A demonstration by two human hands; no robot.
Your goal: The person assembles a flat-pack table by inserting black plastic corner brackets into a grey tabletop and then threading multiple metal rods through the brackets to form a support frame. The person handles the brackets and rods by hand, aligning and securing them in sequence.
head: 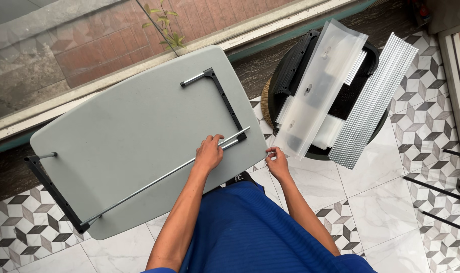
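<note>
My left hand (209, 151) rests on a long silver rod (154, 183) lying across the grey table (124, 126), near the rod's right end. That end meets a black plastic side bar (225, 103) carrying a short silver stub at its far end. Another black side bar (53, 191) sits at the rod's left end, hanging over the table's edge. Just off the table's right corner, my right hand (277, 161) pinches something small that I cannot make out.
A round black stool (372, 129) to the right carries black plastic parts, clear plastic bags (318, 86) and a bundle of silver rods (376, 101). More dark rods (437, 189) lie on the patterned tile floor at far right. A glass wall runs behind the table.
</note>
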